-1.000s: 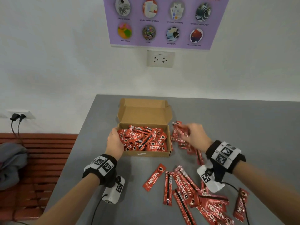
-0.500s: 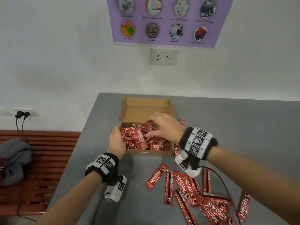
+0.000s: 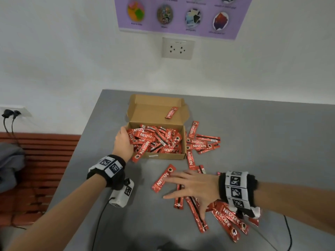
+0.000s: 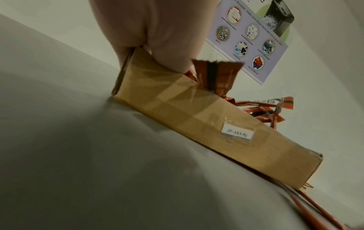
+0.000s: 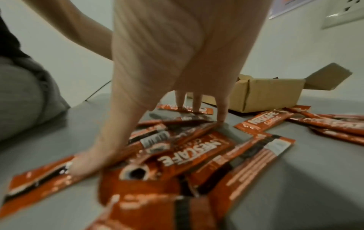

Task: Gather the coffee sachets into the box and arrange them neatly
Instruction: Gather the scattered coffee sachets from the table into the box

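Observation:
An open cardboard box (image 3: 164,156) holds a loose heap of red coffee sachets (image 3: 155,140). One sachet (image 3: 171,113) lies on the raised lid. My left hand (image 3: 124,142) grips the box's left near corner; the left wrist view shows its fingers (image 4: 157,38) curled over the box (image 4: 197,118) wall. My right hand (image 3: 188,185) lies flat with fingers spread on the near pile of sachets (image 3: 226,218). Its fingertips (image 5: 222,113) press on sachets (image 5: 193,149). Its straight fingers touch a single sachet (image 3: 163,178) to the left. More sachets (image 3: 201,144) lie right of the box.
The grey table (image 3: 272,142) ends at its left edge near my left arm, with a red bench (image 3: 45,160) and grey cloth (image 3: 9,163) beyond. A wall socket (image 3: 178,48) and a purple poster (image 3: 181,15) are behind. Cables (image 3: 288,232) trail at the table's near edge.
My right hand has left the box and come back down flat onto the near pile. A sachet now lies on the lid. My left hand has stayed on the box.

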### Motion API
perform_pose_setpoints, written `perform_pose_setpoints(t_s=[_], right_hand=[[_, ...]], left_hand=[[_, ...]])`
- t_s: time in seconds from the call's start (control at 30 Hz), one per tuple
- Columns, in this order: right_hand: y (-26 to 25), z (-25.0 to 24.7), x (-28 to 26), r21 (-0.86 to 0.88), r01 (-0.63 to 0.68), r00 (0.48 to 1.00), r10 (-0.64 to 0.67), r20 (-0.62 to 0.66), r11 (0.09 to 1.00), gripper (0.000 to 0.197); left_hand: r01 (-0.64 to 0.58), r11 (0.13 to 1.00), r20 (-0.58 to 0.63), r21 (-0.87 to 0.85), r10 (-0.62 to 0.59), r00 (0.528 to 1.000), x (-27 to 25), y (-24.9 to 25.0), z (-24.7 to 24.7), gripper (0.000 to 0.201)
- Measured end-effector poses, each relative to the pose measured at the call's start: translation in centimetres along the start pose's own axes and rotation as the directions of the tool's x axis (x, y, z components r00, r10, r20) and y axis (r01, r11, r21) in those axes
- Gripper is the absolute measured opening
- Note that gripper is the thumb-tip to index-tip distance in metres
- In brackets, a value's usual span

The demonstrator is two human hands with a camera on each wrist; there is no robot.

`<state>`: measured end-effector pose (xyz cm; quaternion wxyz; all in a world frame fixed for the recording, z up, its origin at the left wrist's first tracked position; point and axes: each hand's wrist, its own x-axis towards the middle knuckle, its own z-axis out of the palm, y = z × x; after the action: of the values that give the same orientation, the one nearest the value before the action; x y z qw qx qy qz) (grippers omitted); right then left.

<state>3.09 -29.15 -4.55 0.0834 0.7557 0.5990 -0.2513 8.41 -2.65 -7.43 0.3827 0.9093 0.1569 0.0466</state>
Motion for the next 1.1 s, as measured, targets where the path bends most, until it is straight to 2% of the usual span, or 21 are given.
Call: perform_pose_setpoints(t_s=[0.07,0.17,0.27,0.33,0.57,0.87,0.97,1.1], right_hand=[[0.5,-0.5,0.5,0.003,-0.023,0.999,0.023,-0.045,1.000,0.112],[1.2,-1.3,1.3,0.101,-0.061,0.992,0.071,-0.104,0.993,0.109],[1.7,-1.5,2.1,0.199,-0.084,0.990,0.104,-0.093,0.976,0.106],[2.0,-1.6,2.6,0.206,-0.108,0.986,0.131,-0.099,0.973,0.101],[1.1,-2.8,3.2,0.076,-0.095,0.989,0.103,-0.108,0.993,0.045],[0.9,-2.9,2.7,0.217,-0.171,0.965,0.207,-0.158,0.961,0.030],[1.3,-5.2,2.0,0.310,-0.173,0.924,0.263,-0.276,0.935,0.024],[2.9,-9.5,1.6,0.393,-0.253,0.789,0.424,-0.445,0.884,0.023]], left_hand=[[0.007,1.000,0.005,0.007,-0.007,1.000,0.0,0.0,0.0,0.043],[0.017,1.000,0.007,0.007,-0.017,1.000,0.1,0.0,0.0,0.045],[0.030,0.999,0.016,0.011,-0.030,0.999,0.1,0.0,0.0,0.046],[0.037,0.999,0.021,0.008,-0.038,0.999,0.2,0.1,0.0,0.047],[0.056,0.998,0.025,-0.014,-0.056,0.998,0.1,0.2,0.0,0.048],[0.056,0.998,0.038,-0.020,-0.055,0.998,-0.3,0.8,-0.4,0.049],[0.050,0.999,0.034,-0.020,-0.049,0.998,-0.3,0.7,-0.3,0.048],[0.048,0.999,0.032,-0.005,-0.048,0.998,-0.1,0.5,-0.3,0.047]])
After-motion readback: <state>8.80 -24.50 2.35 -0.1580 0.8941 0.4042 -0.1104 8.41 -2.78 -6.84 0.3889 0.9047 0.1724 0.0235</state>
